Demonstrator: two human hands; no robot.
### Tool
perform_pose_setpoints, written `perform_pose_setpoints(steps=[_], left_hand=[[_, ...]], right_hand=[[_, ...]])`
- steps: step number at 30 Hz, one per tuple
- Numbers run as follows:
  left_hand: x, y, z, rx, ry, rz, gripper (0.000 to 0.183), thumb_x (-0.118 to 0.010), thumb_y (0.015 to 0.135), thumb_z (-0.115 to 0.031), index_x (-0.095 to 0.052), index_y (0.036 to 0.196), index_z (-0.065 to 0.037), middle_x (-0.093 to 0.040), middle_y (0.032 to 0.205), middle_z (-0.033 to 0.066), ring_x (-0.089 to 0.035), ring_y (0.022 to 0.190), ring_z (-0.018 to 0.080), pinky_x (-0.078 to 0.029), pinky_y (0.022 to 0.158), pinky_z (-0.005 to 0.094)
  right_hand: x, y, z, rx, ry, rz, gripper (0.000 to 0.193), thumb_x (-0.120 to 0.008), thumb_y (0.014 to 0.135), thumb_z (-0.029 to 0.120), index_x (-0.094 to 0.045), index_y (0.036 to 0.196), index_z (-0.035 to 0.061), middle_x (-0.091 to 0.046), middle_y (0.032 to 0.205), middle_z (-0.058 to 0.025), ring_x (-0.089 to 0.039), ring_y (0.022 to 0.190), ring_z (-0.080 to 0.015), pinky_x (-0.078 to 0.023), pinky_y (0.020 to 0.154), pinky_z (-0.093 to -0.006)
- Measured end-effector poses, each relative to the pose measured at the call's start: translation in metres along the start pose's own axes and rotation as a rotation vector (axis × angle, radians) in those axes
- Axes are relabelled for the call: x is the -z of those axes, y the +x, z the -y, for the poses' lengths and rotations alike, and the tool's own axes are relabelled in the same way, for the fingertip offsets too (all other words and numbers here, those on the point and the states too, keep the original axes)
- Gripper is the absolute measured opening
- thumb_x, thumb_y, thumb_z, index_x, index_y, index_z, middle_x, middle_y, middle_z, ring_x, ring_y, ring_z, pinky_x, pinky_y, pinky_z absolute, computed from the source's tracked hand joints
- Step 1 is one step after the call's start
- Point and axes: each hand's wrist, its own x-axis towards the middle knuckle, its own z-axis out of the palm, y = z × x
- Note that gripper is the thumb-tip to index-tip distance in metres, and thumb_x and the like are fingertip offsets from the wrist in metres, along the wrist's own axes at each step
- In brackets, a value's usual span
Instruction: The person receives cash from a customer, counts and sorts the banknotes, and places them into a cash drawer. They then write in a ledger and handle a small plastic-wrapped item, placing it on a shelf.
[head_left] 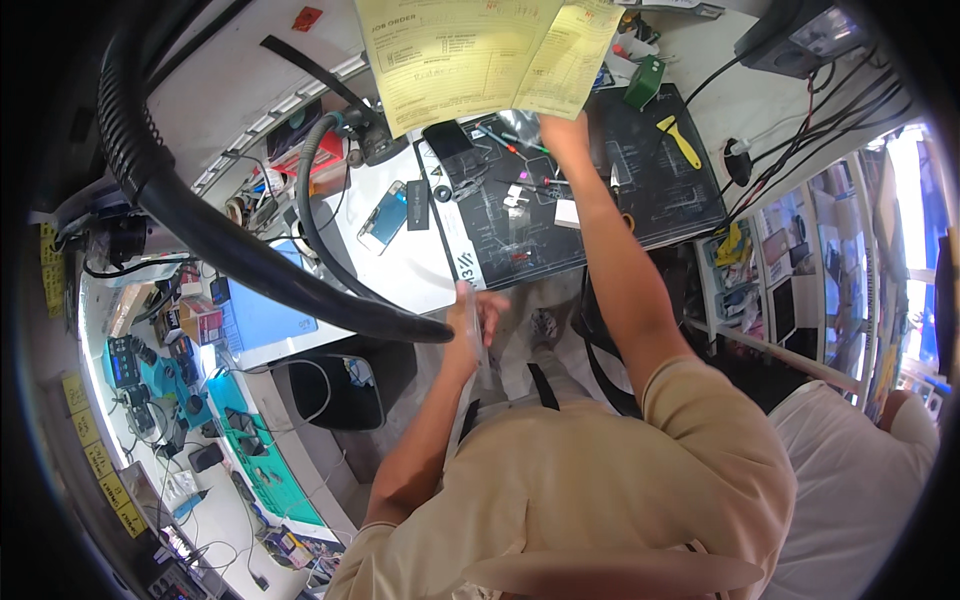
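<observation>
My left hand is in front of the mat's near left corner, its fingers closed on a strip of clear plastic. My right hand reaches to the far part of the black work mat. Yellow printed form sheets cover its fingers, so their grip is hidden. Shiny clear plastic lies right beside that hand. Closer on the mat are thin screwdrivers, a small white box and dark phone parts. An opened phone rests on the white surface to the left.
A thick black flexible hose crosses the left side above the bench. A yellow-handled brush and a green block are at the right. Black cables hang farther right. A black bin stands below; another person in white is close by.
</observation>
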Motion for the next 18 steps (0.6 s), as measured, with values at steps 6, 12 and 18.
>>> perform_pose_setpoints(steps=[6, 12, 18], left_hand=[[-0.026, 0.056, -0.015, 0.021, -0.101, -0.094, 0.045, -0.052, 0.110, -0.040, -0.059, 0.135, -0.004, -0.060, 0.094, 0.0020, -0.043, 0.051, 0.0059, -0.032, 0.044, 0.0225], [-0.009, 0.050, -0.013, 0.078, -0.035, -0.135, 0.042, -0.053, 0.108, -0.040, -0.066, 0.127, -0.005, -0.063, 0.094, 0.0028, -0.046, 0.049, 0.0052, -0.033, 0.042, 0.0217], [-0.009, 0.014, -0.003, 0.057, 0.055, -0.180, 0.041, -0.057, 0.107, -0.044, -0.066, 0.120, -0.006, -0.061, 0.083, 0.0004, -0.043, 0.049, 0.0038, -0.030, 0.043, 0.0206]], right_hand=[[0.063, -0.135, 0.037, -0.224, 0.362, 0.983, 0.026, -0.072, 0.099, 0.027, -0.075, 0.109, 0.0033, -0.075, 0.100, -0.0032, -0.066, 0.095, -0.0126, -0.053, 0.088, -0.0311], [0.014, 0.005, -0.006, -0.008, -0.278, 0.255, 0.040, -0.071, 0.091, 0.027, -0.067, 0.125, 0.0069, -0.071, 0.121, -0.0152, -0.063, 0.113, -0.0339, -0.049, 0.095, -0.0423], [-0.030, 0.058, -0.038, 0.381, -0.668, 0.039, 0.044, -0.062, 0.095, 0.024, -0.061, 0.135, 0.0049, -0.068, 0.119, -0.0197, -0.059, 0.118, -0.0352, -0.045, 0.099, -0.0483]])
